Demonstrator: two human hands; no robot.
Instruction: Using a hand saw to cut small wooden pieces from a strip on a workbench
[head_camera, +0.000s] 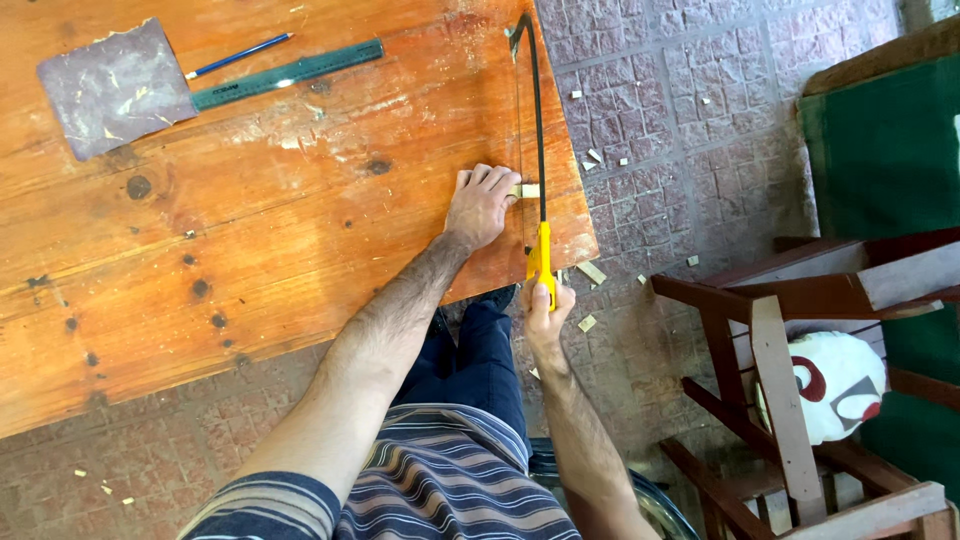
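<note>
**Sawing a small wood piece at the table's edge**

A pale, short wood strip (527, 190) lies at the right edge of the orange-brown wooden table (250, 220), its end just past the rim. The left hand (480, 205) presses flat on it, fingers together. The right hand (548, 310) is clenched round the yellow handle of a black-framed hacksaw (538, 130), whose blade crosses the strip. Offcuts (590, 272) litter the brick floor (680, 130). Far across the tabletop lie sandpaper (115, 88), a green ruler (288, 73) and a blue pencil (240, 54). A wooden chair (780, 360) stands near, right.
</note>
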